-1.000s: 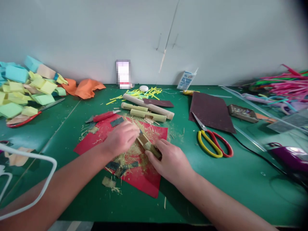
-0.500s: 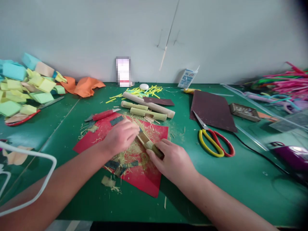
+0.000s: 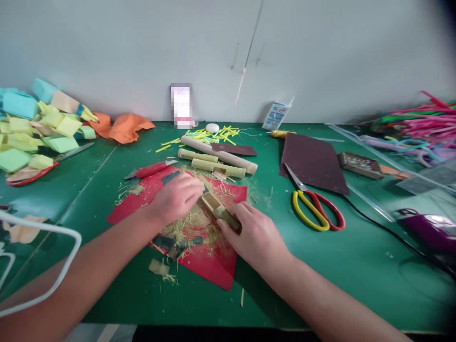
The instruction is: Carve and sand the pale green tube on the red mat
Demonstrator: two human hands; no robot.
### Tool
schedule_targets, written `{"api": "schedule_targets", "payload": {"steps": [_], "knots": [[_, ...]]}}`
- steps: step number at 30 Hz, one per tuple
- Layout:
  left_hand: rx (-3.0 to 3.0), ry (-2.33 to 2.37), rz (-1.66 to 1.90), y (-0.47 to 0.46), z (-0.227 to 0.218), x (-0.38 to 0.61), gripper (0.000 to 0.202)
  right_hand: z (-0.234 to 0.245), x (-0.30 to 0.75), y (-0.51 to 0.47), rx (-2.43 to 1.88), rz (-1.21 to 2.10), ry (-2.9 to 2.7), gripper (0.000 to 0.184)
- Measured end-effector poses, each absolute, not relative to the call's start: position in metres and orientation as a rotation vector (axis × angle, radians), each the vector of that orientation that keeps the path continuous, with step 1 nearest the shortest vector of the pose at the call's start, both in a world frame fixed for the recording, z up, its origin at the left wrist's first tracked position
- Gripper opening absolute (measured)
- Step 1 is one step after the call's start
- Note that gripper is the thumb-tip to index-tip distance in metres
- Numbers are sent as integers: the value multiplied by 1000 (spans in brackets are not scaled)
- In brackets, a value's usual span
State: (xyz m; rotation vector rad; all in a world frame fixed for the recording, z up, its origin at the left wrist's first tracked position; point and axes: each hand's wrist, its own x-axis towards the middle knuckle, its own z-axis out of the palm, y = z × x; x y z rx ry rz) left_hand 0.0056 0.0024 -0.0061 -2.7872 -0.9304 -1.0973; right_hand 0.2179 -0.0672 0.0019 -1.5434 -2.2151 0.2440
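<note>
My right hand (image 3: 254, 232) is closed round the near end of a short split bamboo piece (image 3: 218, 212) that lies on a red sheet (image 3: 210, 259). My left hand (image 3: 176, 197) is closed at the piece's far end, gripping something small that its fingers hide. Pale bamboo shavings (image 3: 185, 225) are heaped between the two hands. A red-handled knife (image 3: 151, 169) lies just beyond the left hand.
Bamboo sticks (image 3: 217, 159) lie behind the red sheet. Yellow-and-red scissors (image 3: 313, 206) and dark sandpaper (image 3: 311, 164) are to the right. Folded coloured paper (image 3: 39, 128) piles up at far left. Pink pipe cleaners (image 3: 423, 121) and a purple tool (image 3: 427, 228) sit at far right.
My left hand has slid slightly along the bamboo piece, more of whose open hollow shows now. The right hand has stayed gripping the near end.
</note>
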Motion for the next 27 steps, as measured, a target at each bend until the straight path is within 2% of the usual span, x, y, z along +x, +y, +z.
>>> {"api": "schedule_targets", "payload": {"steps": [27], "knots": [[-2772,-931,-1127,4,-9,4,14,1,218,-65,-1585,227,-2262,22]]}}
